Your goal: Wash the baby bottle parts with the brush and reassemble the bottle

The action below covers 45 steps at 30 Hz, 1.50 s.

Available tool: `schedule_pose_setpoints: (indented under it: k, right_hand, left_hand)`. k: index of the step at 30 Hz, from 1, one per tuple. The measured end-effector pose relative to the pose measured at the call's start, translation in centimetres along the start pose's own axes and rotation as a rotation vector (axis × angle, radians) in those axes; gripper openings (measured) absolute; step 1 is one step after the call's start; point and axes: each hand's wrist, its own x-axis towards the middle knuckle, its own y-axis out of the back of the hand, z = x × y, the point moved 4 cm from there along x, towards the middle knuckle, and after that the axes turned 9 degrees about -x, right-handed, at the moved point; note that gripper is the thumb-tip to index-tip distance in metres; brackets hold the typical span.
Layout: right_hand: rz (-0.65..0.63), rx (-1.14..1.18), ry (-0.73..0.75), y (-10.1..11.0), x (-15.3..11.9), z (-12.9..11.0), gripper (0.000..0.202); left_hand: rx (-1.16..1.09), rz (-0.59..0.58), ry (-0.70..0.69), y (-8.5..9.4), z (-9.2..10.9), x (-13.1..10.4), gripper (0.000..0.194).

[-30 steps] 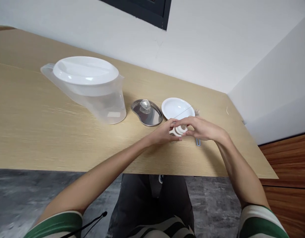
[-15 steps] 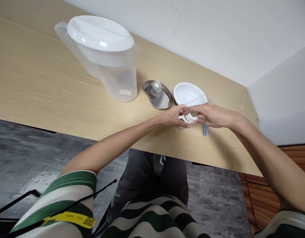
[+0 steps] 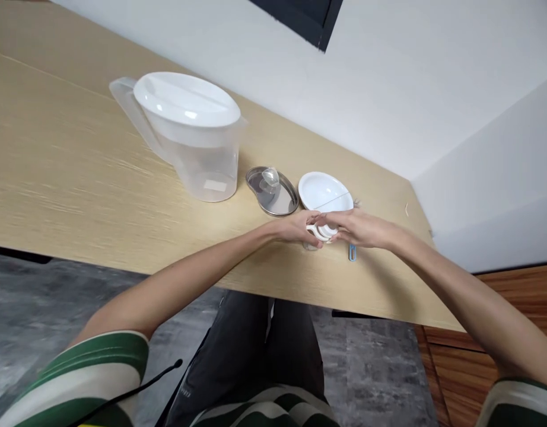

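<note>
Over the front of the table, my left hand point(image 3: 300, 228) is closed around a small container with a white top point(image 3: 324, 231). A white loop at its left side and a clear lower part show below the fingers. My right hand point(image 3: 358, 228) comes from the right, its fingers bent and closed on the rim of the white top. The fingers hide much of the container, so its exact kind is unclear. Just behind the hands is a white oval bowl point(image 3: 322, 187) with a thin rod lying across it. A blue slotted handle point(image 3: 352, 253) lies below my right hand.
Left of the bowl, a metal kidney dish point(image 3: 285, 204) holds a clear curved piece point(image 3: 270, 177). Farther left stands a large translucent pitcher point(image 3: 206, 157) with a white lid. The white wall point(image 3: 366, 101) rises behind the table. A small pale strip point(image 3: 406, 209) lies at the right.
The view has shifted, so the tabletop items sit lower and slightly left, and a dark frame shows on the wall. Both hands keep hold of the white-topped container, their grip much the same.
</note>
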Motion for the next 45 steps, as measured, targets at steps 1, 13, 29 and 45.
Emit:
schedule_pose_setpoints:
  k: [1, 13, 29, 45]
  right_hand:
    - [-0.013, 0.007, 0.008, 0.0, 0.0, -0.1, 0.046]
    - [-0.279, -0.097, 0.032, 1.4, 1.5, -0.8, 0.048]
    - [-0.132, -0.41, -0.448, 0.3, 1.8, -1.7, 0.049]
    - [-0.031, -0.389, -0.353, -0.5, -0.2, -2.6, 0.048]
  left_hand:
    - [0.01, -0.003, -0.004, 0.1, 0.0, 0.0, 0.057]
    - [0.02, -0.035, 0.001, 0.4, -0.4, 0.2, 0.051]
    - [0.016, 0.139, -0.072, -0.6, -1.0, -0.6, 0.071]
    - [0.052, 0.054, -0.186, -0.9, -0.3, -0.7, 0.058]
